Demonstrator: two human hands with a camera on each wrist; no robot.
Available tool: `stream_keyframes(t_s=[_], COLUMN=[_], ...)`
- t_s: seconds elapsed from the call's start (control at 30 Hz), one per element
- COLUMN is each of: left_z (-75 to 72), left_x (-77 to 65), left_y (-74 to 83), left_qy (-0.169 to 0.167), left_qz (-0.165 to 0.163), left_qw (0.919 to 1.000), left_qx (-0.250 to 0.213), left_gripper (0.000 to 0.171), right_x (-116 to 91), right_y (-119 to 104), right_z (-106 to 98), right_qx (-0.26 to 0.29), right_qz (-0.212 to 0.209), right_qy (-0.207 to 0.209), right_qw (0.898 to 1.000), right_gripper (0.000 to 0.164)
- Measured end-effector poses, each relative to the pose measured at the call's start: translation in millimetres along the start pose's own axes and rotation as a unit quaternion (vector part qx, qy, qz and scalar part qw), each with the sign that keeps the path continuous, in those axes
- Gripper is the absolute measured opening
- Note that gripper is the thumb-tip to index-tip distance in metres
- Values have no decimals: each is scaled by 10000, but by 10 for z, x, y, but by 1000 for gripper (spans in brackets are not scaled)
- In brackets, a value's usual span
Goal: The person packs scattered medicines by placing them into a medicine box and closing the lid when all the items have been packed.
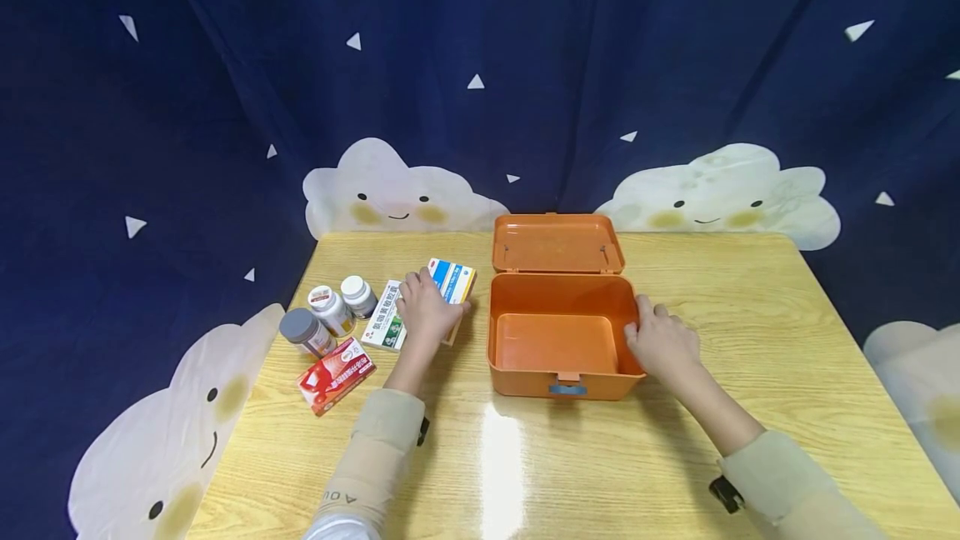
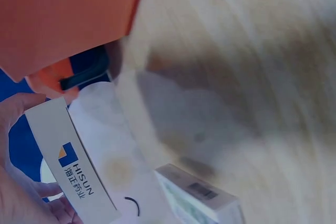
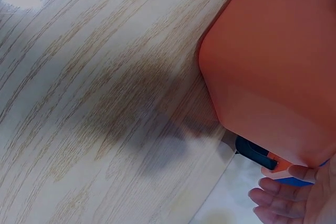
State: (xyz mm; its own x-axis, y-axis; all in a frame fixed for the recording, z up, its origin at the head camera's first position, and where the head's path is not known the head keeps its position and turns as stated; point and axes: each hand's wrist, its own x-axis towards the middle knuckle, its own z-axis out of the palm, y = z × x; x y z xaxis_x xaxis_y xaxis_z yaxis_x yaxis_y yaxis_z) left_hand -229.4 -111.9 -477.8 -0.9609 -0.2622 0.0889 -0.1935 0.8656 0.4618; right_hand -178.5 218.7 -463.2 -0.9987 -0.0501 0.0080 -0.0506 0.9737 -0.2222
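My left hand [image 1: 426, 311] grips a white medicine box with blue and yellow print [image 1: 453, 280]; its white end, marked HISUN [image 2: 73, 163], faces the left wrist camera. Under and beside that hand lies a second medicine box, white and green [image 1: 386, 319], on the table. An orange plastic box [image 1: 562, 386] stands to the right with its lid [image 1: 555, 242] tipped back, and its inside looks bare. At its right wall my right hand [image 1: 666, 342] holds the rim, thumb over the edge and fingers [image 3: 281, 190] along the outside.
Left of the medicine boxes stand a grey-capped bottle [image 1: 306, 332] and two white-capped bottles, one [image 1: 330, 311] beside the other [image 1: 358, 297]. A red medicine box [image 1: 336, 375] lies in front of them. Behind the wooden table [image 1: 750, 315] hangs a dark blue curtain [image 1: 525, 65].
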Motion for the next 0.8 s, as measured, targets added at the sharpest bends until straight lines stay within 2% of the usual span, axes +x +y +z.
stream_keyframes(t_s=[0.13,0.33,0.8], left_z=[-57,-152,-288], left_x=[-11,-34,-70], left_y=[69,174,368], left_qy=[98,88,166], left_qz=[176,265,684], left_qw=[9998,9996,9975], left_qx=[27,-18,-41], left_gripper=[99,100,97], right_x=[0,-4,7], right_y=[2,15,15], right_z=[5,21,20], right_qx=[-22,-31,-52], right_qz=[-5,-14,22], right_qy=[1,-36,-148], right_qw=[10000,10000,9999], right_gripper=[42,44,43])
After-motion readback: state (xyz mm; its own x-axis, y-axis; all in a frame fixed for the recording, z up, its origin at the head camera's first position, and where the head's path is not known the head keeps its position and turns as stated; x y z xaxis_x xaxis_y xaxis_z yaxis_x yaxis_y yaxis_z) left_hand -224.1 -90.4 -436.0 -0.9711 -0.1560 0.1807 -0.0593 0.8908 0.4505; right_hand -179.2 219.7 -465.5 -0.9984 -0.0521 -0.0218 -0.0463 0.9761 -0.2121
